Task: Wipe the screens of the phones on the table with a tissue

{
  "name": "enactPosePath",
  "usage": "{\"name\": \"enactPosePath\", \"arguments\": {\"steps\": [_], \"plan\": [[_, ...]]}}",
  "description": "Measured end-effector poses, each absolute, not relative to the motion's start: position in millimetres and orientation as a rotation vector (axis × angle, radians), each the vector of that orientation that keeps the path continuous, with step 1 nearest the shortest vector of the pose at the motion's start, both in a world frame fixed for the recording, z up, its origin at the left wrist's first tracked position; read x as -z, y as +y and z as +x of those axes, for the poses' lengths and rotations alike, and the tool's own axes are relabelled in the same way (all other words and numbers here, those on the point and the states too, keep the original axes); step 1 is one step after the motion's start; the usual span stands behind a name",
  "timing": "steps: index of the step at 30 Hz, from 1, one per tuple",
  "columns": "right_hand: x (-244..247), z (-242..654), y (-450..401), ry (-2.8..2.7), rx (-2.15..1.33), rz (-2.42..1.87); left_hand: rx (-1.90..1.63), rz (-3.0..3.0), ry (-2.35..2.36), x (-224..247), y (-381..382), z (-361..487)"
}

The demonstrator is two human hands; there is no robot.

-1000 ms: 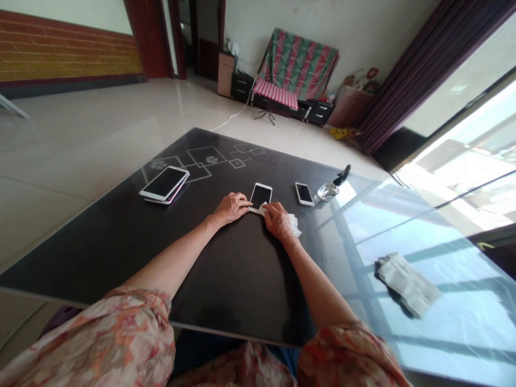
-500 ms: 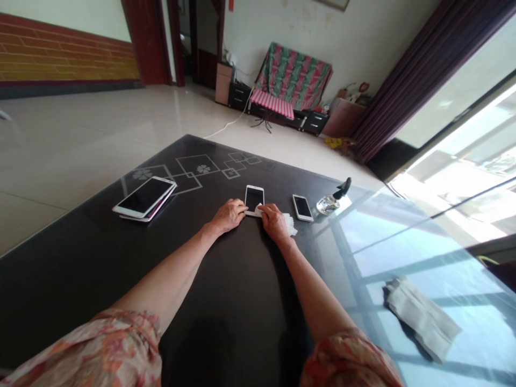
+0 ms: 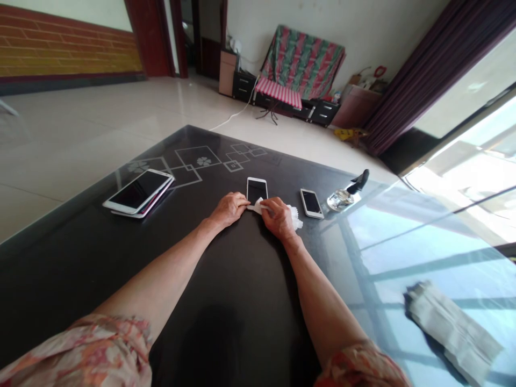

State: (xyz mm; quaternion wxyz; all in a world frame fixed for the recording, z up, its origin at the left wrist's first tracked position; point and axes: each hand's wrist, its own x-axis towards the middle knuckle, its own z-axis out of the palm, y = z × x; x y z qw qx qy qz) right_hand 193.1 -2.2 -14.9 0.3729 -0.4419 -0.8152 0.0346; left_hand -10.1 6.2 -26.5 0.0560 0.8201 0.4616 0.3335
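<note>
A white phone with a dark screen (image 3: 257, 188) lies on the black table between my hands. My left hand (image 3: 231, 208) has its fingers closed at the phone's lower left corner, pinching its edge. In my right hand (image 3: 279, 216) is a crumpled white tissue (image 3: 296, 217); its tip touches the phone's lower end, and the rest sticks out on the right of the hand. A smaller white phone (image 3: 312, 203) lies right of my right hand. Beyond it stands a clear bottle with a black top (image 3: 341, 199).
On the left of the black table (image 3: 193, 269), a white tablet (image 3: 139, 192) rests on other flat devices. A grey cloth (image 3: 453, 328) lies at the right. Past the table's far edge are a striped stool (image 3: 279, 92) and low drawers.
The view has shifted slightly. My right hand has turned a little, and the tissue now shows more at the phone's lower end. My left hand stays at the phone's corner.
</note>
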Motion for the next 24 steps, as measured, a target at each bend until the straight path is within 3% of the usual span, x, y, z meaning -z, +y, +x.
{"name": "enactPosePath", "arguments": {"steps": [7, 24], "plan": [[12.6, 185.9, -1.9, -2.196, -0.061, -1.01, -1.006, 2.458, 1.411, 23.6, 6.6, -8.1], [7.4, 172.7, -2.0, -2.279, 0.047, -1.16, -1.015, 2.411, 1.423, 23.7, 6.7, -7.6]]}}
